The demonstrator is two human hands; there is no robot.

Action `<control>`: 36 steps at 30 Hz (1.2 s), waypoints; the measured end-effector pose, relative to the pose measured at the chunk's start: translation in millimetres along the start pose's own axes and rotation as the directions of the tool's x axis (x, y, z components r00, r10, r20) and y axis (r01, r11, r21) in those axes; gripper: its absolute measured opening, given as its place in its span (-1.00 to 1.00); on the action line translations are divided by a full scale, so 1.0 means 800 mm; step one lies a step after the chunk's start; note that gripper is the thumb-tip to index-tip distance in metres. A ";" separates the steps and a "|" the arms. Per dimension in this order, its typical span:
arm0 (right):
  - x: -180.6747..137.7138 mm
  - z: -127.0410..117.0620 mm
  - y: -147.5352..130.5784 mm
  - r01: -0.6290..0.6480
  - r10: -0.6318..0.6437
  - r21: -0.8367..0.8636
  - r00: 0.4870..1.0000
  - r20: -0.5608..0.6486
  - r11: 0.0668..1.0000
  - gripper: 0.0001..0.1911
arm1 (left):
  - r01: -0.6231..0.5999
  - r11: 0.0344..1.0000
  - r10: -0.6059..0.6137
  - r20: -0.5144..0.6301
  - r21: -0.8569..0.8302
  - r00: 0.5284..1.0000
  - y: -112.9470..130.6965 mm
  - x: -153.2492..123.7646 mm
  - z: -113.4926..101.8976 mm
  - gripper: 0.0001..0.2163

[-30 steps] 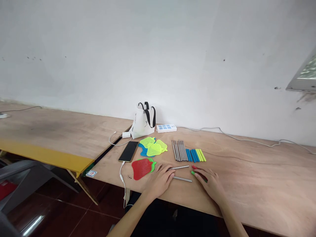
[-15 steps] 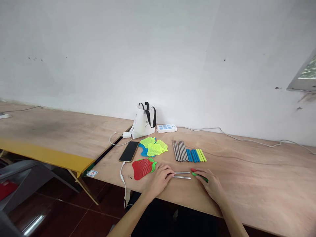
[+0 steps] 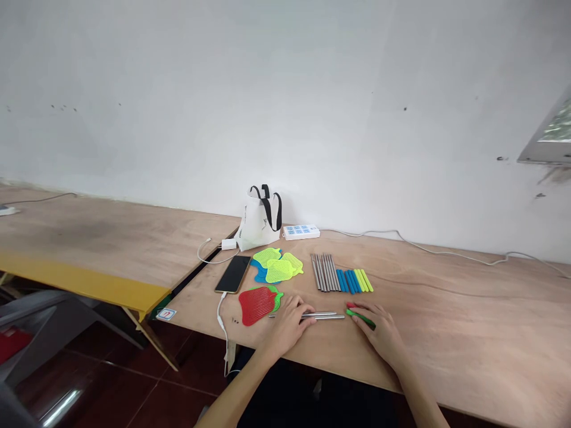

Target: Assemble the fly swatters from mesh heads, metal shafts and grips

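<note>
My left hand (image 3: pixel 291 326) is closed over two thin metal rods (image 3: pixel 330 317) that lie almost side by side on the table. Their right ends stick out past my fingers, and one rod end shows left of the hand. To the right, my right hand (image 3: pixel 379 331) has its fingers closed on a green handle grip (image 3: pixel 362 318) and a red handle grip (image 3: pixel 351 305), which is partly covered by the fingers. A small gap separates the grips from the rods. Just left of my left hand lie a red fly swatter head (image 3: pixel 257 306) and a green fly swatter head (image 3: pixel 279 297) under it.
Beyond my hands lie several metal rods (image 3: pixel 325 273), blue grips (image 3: pixel 348 282) and yellow grips (image 3: pixel 364 280) in a row. Yellow swatter heads (image 3: pixel 280 270) overlap blue ones. A phone (image 3: pixel 232 274) with cable, a white bag (image 3: pixel 256 223) and a power strip (image 3: pixel 301 232) stand around.
The two rods have come closer together, and the upper one has slid left under my left hand. The red and green grips have shifted slightly; the right hand is nearly still.
</note>
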State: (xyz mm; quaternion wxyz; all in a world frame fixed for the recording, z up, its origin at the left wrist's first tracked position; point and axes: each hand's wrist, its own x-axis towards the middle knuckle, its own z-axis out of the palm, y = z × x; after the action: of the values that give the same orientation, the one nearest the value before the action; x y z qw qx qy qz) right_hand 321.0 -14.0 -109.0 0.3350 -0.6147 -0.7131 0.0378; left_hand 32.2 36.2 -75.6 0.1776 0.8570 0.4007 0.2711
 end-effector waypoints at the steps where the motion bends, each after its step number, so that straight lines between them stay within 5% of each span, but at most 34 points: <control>1: -0.001 0.000 -0.001 0.006 -0.006 -0.023 1.000 0.003 1.000 -0.60 | 0.005 1.000 -0.005 0.000 -0.010 1.000 0.000 0.000 0.000 -0.85; 26: -0.002 0.005 -0.024 0.163 -0.158 -0.095 0.986 0.059 0.982 -0.55 | -0.116 0.993 0.116 0.018 0.031 0.993 -0.002 0.001 0.004 -0.81; 36: -0.002 0.006 -0.021 0.101 -0.114 -0.203 0.992 -0.051 0.974 -0.61 | -0.123 0.992 0.124 0.023 -0.044 0.992 -0.012 0.003 0.011 -0.79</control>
State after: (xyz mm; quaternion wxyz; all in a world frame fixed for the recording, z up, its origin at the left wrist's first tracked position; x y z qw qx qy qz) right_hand 304.3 -17.6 -106.0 0.2950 -0.6066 -0.7348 -0.0714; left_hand 33.4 43.7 -87.2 0.1837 0.8796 0.3390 0.2788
